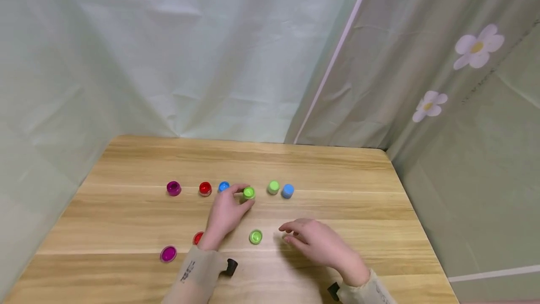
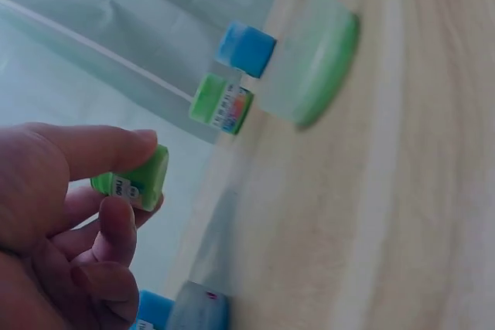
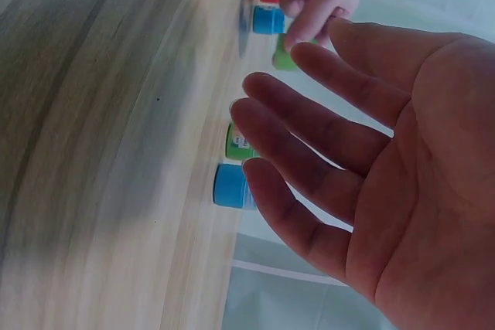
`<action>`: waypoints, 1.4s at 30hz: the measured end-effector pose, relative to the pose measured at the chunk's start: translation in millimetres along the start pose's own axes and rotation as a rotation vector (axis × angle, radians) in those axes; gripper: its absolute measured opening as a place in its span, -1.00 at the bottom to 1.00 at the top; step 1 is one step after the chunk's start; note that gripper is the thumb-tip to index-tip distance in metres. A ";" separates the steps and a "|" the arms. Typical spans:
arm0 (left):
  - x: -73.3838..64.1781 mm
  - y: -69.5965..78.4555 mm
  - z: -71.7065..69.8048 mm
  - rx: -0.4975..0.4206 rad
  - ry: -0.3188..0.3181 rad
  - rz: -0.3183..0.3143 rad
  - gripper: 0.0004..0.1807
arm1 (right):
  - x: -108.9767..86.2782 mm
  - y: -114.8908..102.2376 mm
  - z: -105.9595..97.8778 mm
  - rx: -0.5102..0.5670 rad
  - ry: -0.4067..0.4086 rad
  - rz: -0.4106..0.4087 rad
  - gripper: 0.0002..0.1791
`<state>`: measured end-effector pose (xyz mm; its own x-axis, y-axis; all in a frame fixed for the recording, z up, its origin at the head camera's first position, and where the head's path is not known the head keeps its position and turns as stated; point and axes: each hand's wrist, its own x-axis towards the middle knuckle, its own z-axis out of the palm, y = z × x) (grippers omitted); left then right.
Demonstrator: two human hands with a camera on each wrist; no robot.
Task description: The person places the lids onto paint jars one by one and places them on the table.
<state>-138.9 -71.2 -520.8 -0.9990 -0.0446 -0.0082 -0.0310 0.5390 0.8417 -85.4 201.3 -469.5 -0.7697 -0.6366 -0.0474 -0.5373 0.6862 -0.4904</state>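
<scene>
My left hand (image 1: 227, 210) pinches a small green paint pot (image 1: 249, 193) between thumb and fingers; a printed label shows on its side in the left wrist view. Just left of that hand a blue pot (image 1: 223, 186) is partly covered by it. My right hand (image 1: 318, 243) holds nothing, its fingers loosely extended above the table. Between the hands and nearer me lies a round green lid (image 1: 255, 236). Beyond the right hand stand another green pot (image 1: 273, 187) and a blue pot with a blue top (image 1: 288, 191).
A purple pot (image 1: 173, 188) and a red pot (image 1: 205, 189) stand at the left. In front of them lie a purple lid (image 1: 168, 254) and a red lid (image 1: 197, 237), the latter partly hidden by the left wrist. Curtains (image 1: 236, 60) hang behind the wooden table (image 1: 358, 172).
</scene>
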 end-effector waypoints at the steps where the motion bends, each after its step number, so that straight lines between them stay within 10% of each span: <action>1: -0.1 1.3 -0.8 -0.022 -0.006 -0.001 -0.52 | 0.7 -0.2 0.0 0.000 -0.003 0.006 -0.73; 13: -1.4 20.1 -17.0 -0.232 -0.051 0.110 -0.52 | 4.6 -4.1 3.1 -0.035 -0.011 0.010 -0.73; 24: -14.5 37.0 -43.6 -0.285 -0.049 0.136 -0.53 | 18.4 -13.5 12.6 -0.088 0.046 0.024 -0.62; 42: -14.2 38.5 -48.7 -0.292 -0.057 0.147 -0.47 | 39.6 -31.1 40.4 -0.110 0.068 -0.017 -0.44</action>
<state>-124.3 -90.7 -461.9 -0.9926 0.0676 0.1011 0.1158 0.2716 0.9554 -85.2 140.5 -491.2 -0.7796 -0.6259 0.0207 -0.5822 0.7122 -0.3922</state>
